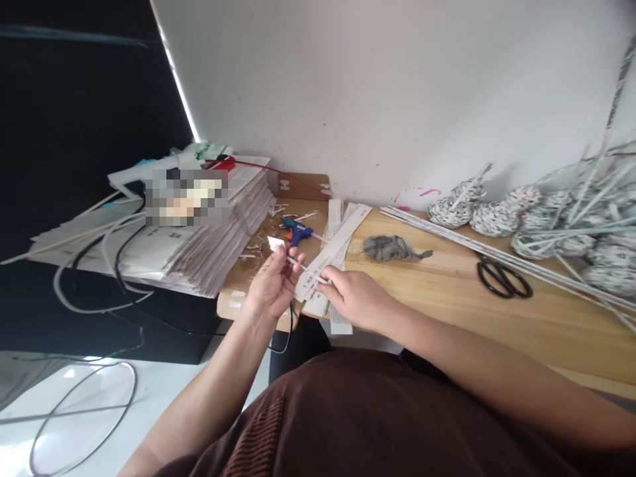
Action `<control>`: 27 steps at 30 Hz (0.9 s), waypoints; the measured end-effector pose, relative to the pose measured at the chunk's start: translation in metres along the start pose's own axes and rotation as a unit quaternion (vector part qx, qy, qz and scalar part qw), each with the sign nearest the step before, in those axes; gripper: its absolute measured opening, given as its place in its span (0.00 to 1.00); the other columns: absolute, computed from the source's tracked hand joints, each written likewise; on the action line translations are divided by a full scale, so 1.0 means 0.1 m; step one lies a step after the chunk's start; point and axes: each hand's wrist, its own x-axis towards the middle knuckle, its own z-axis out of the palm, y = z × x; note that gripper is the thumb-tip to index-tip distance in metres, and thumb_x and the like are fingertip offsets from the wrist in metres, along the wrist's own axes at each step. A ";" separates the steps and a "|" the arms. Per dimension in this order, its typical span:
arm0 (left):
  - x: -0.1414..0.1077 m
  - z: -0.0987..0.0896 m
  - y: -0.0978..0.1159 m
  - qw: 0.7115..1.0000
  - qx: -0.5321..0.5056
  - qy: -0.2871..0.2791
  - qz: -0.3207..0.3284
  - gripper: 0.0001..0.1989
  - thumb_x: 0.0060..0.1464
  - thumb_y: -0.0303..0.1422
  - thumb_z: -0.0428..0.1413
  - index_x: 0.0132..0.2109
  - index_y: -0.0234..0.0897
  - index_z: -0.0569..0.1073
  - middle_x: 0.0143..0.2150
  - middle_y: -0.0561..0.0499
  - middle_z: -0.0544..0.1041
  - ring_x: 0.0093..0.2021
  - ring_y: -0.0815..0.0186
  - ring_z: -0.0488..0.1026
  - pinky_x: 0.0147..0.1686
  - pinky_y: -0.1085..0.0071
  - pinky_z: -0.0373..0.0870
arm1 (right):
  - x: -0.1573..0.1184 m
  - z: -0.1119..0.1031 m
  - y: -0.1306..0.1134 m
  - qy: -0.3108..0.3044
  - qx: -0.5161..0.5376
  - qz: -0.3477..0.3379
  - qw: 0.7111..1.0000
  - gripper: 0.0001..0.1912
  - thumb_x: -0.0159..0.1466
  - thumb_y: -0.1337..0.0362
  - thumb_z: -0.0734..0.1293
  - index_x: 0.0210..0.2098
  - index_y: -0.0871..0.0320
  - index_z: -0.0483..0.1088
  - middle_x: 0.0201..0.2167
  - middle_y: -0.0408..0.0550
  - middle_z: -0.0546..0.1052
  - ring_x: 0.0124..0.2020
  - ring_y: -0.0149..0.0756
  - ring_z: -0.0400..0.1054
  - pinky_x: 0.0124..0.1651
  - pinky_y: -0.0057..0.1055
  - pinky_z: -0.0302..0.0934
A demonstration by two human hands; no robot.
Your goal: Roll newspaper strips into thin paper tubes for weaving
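Note:
A narrow paper strip (276,244), partly rolled into a thin stick, runs between my two hands above the table. My left hand (272,283) is palm up, its thumb and fingers closed on the strip near its flat white end. The thumb and forefinger of my right hand (355,296) pinch the rolled part at the other side. Just under the hands lie several flat printed paper strips (342,242), crossed over one another. A blue glue gun (298,231) rests behind my left hand among paper scraps.
Left stands a tall stack of paper (226,238) with cables hanging beside it. A grey cloth (390,248), black scissors (503,277) and long paper sticks (447,237) lie on the wooden table (422,301). Woven paper shapes (497,217) crowd the back right, against the wall.

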 end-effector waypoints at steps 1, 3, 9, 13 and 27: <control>0.00 0.00 0.00 1.000 0.000 -0.001 -0.001 0.06 0.59 0.27 0.55 0.35 0.31 0.75 0.30 0.50 0.77 0.32 0.70 0.79 0.26 0.83 0.75 | 0.00 0.01 -0.02 0.022 -0.027 -0.016 0.999 0.10 0.68 0.57 0.60 0.34 0.57 0.63 0.23 0.43 0.67 0.25 0.31 0.61 0.28 0.28 0.50; -0.01 0.01 0.00 1.000 -0.005 0.001 -0.008 0.08 0.61 0.26 0.53 0.34 0.30 0.75 0.30 0.50 0.77 0.31 0.71 0.78 0.26 0.83 0.75 | 0.02 0.03 -0.01 -0.021 0.055 0.002 0.998 0.13 0.70 0.57 0.55 0.33 0.57 0.62 0.20 0.41 0.63 0.22 0.30 0.60 0.27 0.28 0.50; -0.03 0.03 -0.03 0.999 -0.019 0.014 -0.026 0.12 0.63 0.25 0.50 0.34 0.30 0.76 0.29 0.48 0.77 0.31 0.71 0.78 0.31 0.82 0.77 | 0.03 0.00 0.08 -0.199 0.324 0.092 0.920 0.18 0.70 0.49 0.52 0.33 0.55 0.58 0.16 0.34 0.53 0.17 0.29 0.56 0.23 0.26 0.52; -0.04 0.03 -0.05 0.999 -0.012 0.021 -0.022 0.09 0.61 0.25 0.53 0.34 0.30 0.75 0.29 0.49 0.77 0.31 0.71 0.78 0.30 0.81 0.77 | 0.01 -0.02 0.02 -0.043 0.177 0.047 0.982 0.14 0.67 0.54 0.60 0.31 0.56 0.60 0.20 0.38 0.61 0.21 0.28 0.57 0.26 0.25 0.50; -0.04 0.01 0.06 0.999 -0.019 0.026 -0.019 0.12 0.63 0.27 0.49 0.33 0.30 0.73 0.27 0.51 0.75 0.29 0.73 0.77 0.27 0.84 0.76 | -0.27 -0.55 0.45 0.092 0.286 0.152 0.942 0.26 0.64 0.50 0.64 0.57 0.54 0.59 0.28 0.42 0.73 0.22 0.29 0.67 0.23 0.25 0.61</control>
